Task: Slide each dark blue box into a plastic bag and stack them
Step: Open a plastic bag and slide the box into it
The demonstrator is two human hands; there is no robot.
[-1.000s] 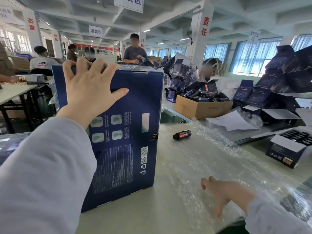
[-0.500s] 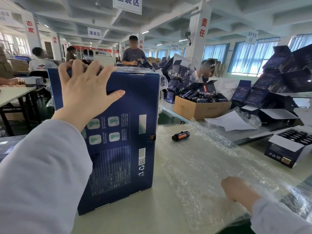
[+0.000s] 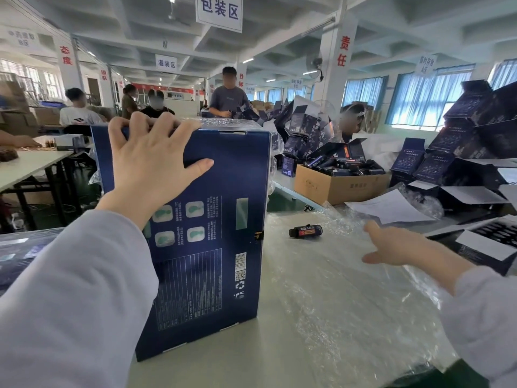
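Left hand [image 3: 152, 166] clamps the upright dark blue box [image 3: 218, 225]; right hand [image 3: 391, 247], spread (holding nothing), should lift just one plastic bag [image 3: 349, 303].

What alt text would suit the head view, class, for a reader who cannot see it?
A left hand grips the top edge of an upright dark blue box on a table, while the right hand reaches, fingers spread, over clear plastic bags. A small dark bottle lies nearby.

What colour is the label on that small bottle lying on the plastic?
Red, on a black bottle; the head view shows it, just right of the box.
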